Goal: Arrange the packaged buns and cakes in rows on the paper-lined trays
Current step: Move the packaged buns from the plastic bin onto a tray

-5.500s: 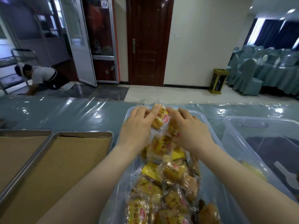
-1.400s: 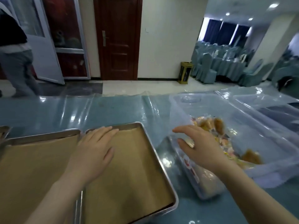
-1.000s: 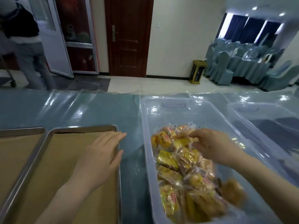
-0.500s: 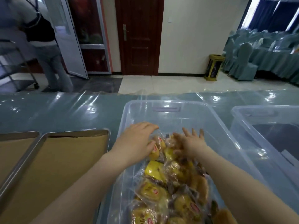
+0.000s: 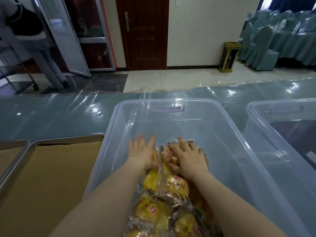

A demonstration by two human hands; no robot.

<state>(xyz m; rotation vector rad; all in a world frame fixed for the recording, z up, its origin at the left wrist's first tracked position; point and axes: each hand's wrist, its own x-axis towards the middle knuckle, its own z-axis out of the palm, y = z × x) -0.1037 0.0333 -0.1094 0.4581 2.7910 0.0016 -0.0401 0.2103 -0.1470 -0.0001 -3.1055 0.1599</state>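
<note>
A clear plastic bin (image 5: 222, 134) stands in front of me with several packaged buns (image 5: 172, 187) in yellow wrappers piled in its near half. Both my hands are inside it. My left hand (image 5: 142, 151) lies flat, fingers spread, at the far left end of the pile. My right hand (image 5: 188, 156) rests palm down on the top packets, fingers spread over them. I cannot see a packet gripped by either hand. A paper-lined metal tray (image 5: 51, 177) sits to the left of the bin, with no packets on it.
A second paper-lined tray (image 5: 8, 154) shows at the far left edge. Another clear bin (image 5: 290, 127) stands to the right. The table (image 5: 51, 113) is covered in shiny plastic film. A person (image 5: 32, 36) stands by a trolley at the back left.
Both hands have pushed further into the bin, onto the far end of the bun pile. A second ago the left hand lay on the tray; it has since moved into the bin.
</note>
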